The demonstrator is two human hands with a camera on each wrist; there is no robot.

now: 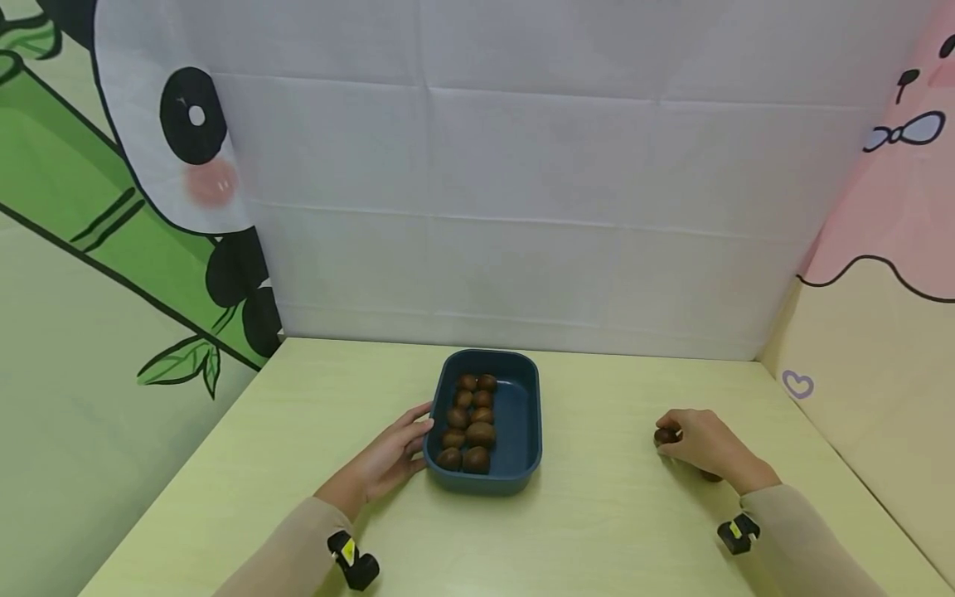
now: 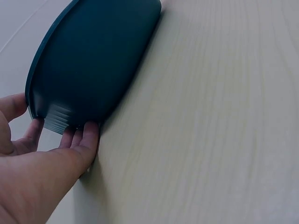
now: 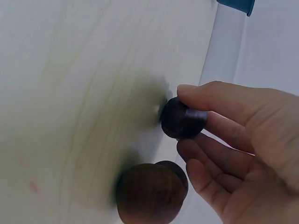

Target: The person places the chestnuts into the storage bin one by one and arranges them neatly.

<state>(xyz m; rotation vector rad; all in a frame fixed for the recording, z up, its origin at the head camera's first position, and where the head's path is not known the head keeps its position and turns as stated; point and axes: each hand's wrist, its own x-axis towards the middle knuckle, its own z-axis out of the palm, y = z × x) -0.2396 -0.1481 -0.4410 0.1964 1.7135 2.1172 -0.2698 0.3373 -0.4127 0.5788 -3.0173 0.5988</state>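
A dark blue rectangular container [image 1: 516,431] stands on the table, with two columns of brown chestnuts [image 1: 481,434] along its left side. Against the container's left wall rests my left hand [image 1: 390,458]; the left wrist view shows its fingertips [image 2: 90,130] touching the wall near the base and another digit at the rim. Well to the right, my right hand [image 1: 705,444] pinches a dark chestnut [image 3: 183,119] between thumb and fingers, low over the table. Beneath that hand lie a larger chestnut [image 3: 152,193] and another [image 3: 174,173] partly hidden behind it.
The pale yellow table [image 1: 597,514] meets a white cloth wall [image 1: 522,166] at the back. A panda and bamboo print covers the left side, and a pink and cream print [image 1: 880,249] the right. Both wrists carry small black devices [image 1: 739,534].
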